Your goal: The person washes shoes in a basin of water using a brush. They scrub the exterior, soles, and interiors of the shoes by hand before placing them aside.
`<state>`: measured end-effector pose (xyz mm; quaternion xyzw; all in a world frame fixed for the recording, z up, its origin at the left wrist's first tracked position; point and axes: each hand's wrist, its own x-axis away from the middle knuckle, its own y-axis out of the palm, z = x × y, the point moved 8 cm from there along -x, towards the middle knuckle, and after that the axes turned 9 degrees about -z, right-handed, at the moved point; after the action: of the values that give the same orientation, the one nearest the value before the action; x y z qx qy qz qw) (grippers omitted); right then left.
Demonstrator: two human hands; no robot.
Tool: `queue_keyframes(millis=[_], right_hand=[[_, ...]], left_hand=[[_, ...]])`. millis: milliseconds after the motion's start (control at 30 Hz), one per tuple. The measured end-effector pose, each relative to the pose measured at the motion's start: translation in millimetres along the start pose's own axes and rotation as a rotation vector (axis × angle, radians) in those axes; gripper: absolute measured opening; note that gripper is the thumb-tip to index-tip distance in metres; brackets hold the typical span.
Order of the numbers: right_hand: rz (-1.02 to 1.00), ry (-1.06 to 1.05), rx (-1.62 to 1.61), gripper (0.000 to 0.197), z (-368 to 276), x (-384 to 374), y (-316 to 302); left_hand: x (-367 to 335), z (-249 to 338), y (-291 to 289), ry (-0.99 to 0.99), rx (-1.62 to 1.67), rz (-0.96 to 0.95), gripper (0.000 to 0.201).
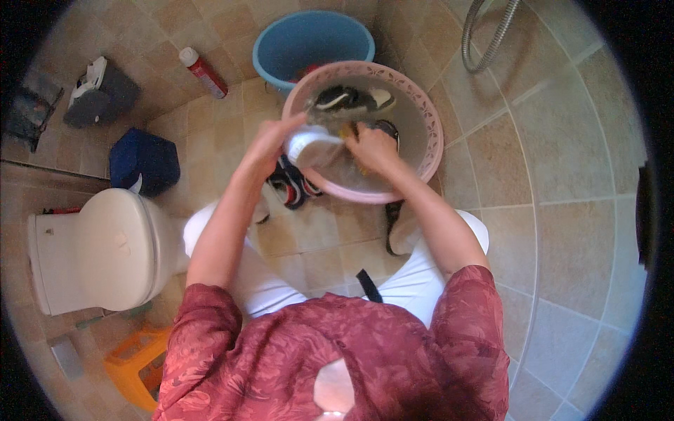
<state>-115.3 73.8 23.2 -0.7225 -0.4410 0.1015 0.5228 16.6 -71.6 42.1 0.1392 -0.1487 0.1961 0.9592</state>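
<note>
While the left hand (270, 142) grasped a white shoe-like item (316, 149) over the pink basin (430, 116), right hand (372, 147) apparently closed around blurred yellow object (345, 131); step, presumably scrubbing; next stroke called for steady left hold.

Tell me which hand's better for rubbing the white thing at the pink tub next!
Probably the right hand: it's beside the white thing, something yellow at its fingers. The left hand seems busy holding that thing.
</note>
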Motion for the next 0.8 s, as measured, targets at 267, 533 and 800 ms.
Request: queue_keyframes(millis=[267, 533, 800], right_hand=[[-0.068, -0.082, 0.75, 0.028, -2, -1, 59], [0.006, 0.043, -0.175, 0.052, -19, 28, -60], [0.048, -0.118, -0.267, 0.068, -24, 22, -46]], left_hand=[[20, 16, 15, -0.036, -0.478, -0.164, 0.032], [26, 10, 27, 0.005, -0.331, -0.17, 0.028], [18, -1, 34, 0.012, -0.267, -0.18, 0.031]])
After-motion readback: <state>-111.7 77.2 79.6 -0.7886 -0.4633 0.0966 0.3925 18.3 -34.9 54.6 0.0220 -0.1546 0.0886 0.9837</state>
